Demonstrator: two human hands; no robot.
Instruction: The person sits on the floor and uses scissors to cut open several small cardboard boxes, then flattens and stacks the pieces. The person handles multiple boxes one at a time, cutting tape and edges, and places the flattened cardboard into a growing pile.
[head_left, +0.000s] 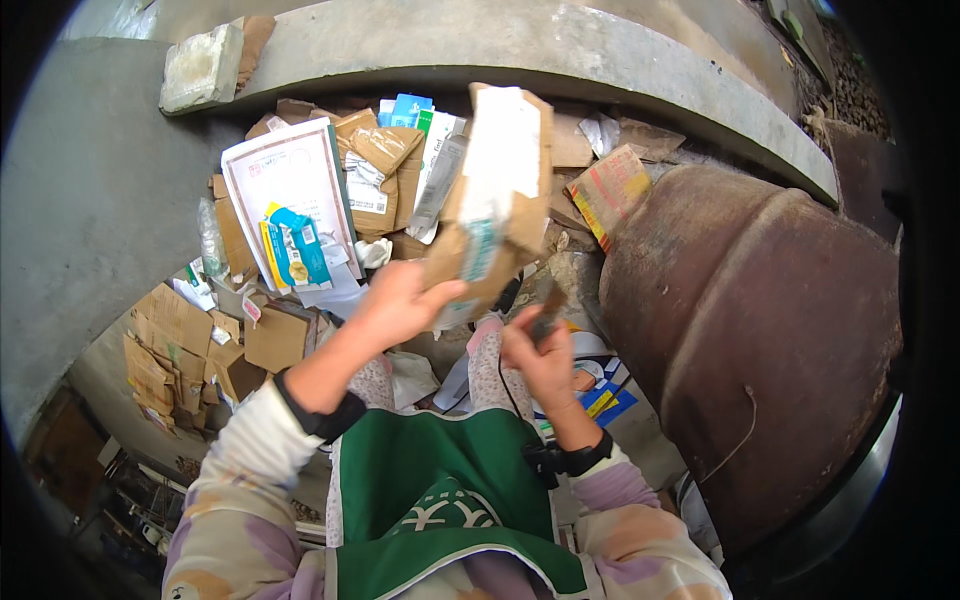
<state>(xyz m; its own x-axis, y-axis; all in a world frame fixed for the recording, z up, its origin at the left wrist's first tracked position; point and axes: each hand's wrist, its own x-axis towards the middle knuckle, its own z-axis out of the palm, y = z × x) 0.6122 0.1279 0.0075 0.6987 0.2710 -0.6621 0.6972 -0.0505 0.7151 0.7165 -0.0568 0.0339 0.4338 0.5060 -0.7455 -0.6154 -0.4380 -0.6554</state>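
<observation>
My left hand (391, 304) grips the lower end of a brown cardboard box (525, 217), its thumb over the edge. A large white label and strips of printed tape cover much of the box, which is tilted and slightly blurred. Below and right of it, my right hand (541, 358) is closed around a small dark tool (549, 313) with a brownish tip. Motion blur hides what kind of tool it is. The tool's tip appears apart from the box. Under both hands lie my patterned trousers (491, 367) and a green apron (442, 450).
Beyond the box, flattened cardboard (382, 150) and papers (289, 172) pile up against a curved concrete ledge (450, 37). A teal and yellow carton (300, 251) lies on the papers. More cardboard boxes (274, 337) sit at left. A large rusty metal drum (780, 300) stands close at right.
</observation>
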